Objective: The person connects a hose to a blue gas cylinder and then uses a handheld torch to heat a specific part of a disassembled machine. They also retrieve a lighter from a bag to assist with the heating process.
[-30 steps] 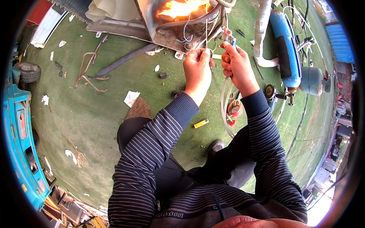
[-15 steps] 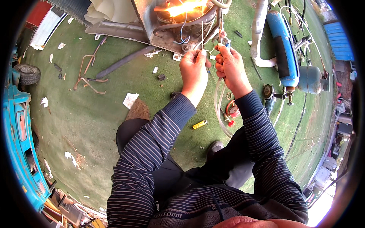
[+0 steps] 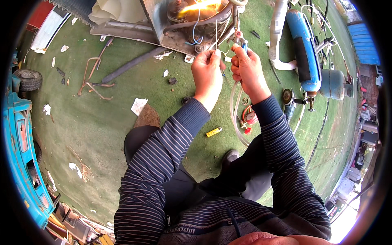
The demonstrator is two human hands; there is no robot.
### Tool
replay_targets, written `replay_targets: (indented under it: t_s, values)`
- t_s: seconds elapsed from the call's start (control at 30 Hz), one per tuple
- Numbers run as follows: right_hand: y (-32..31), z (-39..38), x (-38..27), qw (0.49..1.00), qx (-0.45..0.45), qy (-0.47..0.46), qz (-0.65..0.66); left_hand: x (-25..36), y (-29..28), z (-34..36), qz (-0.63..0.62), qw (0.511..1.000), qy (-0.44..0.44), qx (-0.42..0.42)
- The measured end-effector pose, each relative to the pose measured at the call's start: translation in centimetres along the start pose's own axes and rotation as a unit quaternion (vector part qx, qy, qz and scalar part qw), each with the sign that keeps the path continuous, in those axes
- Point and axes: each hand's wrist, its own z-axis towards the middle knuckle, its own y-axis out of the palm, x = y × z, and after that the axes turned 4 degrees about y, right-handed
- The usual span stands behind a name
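My left hand (image 3: 207,77) is closed on a thin brazing rod (image 3: 217,32), which points up toward the flame. To its right, my right hand (image 3: 250,73) grips a gas torch (image 3: 239,36) with a red knob and a blue part. Pale twin hoses (image 3: 233,108) run down from the torch past my right forearm. An orange-yellow flame (image 3: 200,6) burns across the top of a dark, rounded compressor (image 3: 174,19) in a metal housing (image 3: 126,34). The flame hides part of the pipework there. Blue wire (image 3: 195,29) hangs in front of the compressor.
On the green floor lie a yellow lighter (image 3: 214,132), a red pressure gauge (image 3: 250,117) and an angle grinder (image 3: 288,102). A blue gas cylinder (image 3: 303,49) and a smaller grey-blue tank (image 3: 332,85) are at right. A bent metal frame (image 3: 92,71) and black tube (image 3: 130,65) lie at left.
The flame looks narrower, and its left end no longer spreads as far over the compressor. My left hand has shifted slightly left with the rod; my right hand keeps its grip on the torch.
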Motion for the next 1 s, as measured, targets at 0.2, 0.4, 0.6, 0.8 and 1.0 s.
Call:
replay_targets:
  t_s: [0.2,0.4,0.6,0.8,1.0]
  values:
    - [-0.01,0.14,0.09,1.000,-0.004,-0.005,-0.005,0.31,0.28,0.04,0.000,1.000,-0.004,0.002]
    - [-0.04,0.26,0.14,1.000,-0.014,0.009,0.016,0.23,0.44,0.15,-0.003,1.000,-0.001,0.007]
    - [0.12,0.10,0.04,1.000,-0.005,0.005,0.008,0.26,0.40,0.31,0.002,1.000,-0.005,0.012]
    - [0.00,0.39,0.12,1.000,-0.007,-0.004,0.002,0.18,0.41,0.30,0.011,1.000,-0.002,0.007]
    - [-0.08,0.60,0.05,0.999,-0.031,0.003,0.033,0.19,0.57,0.31,0.008,1.000,0.000,0.005]
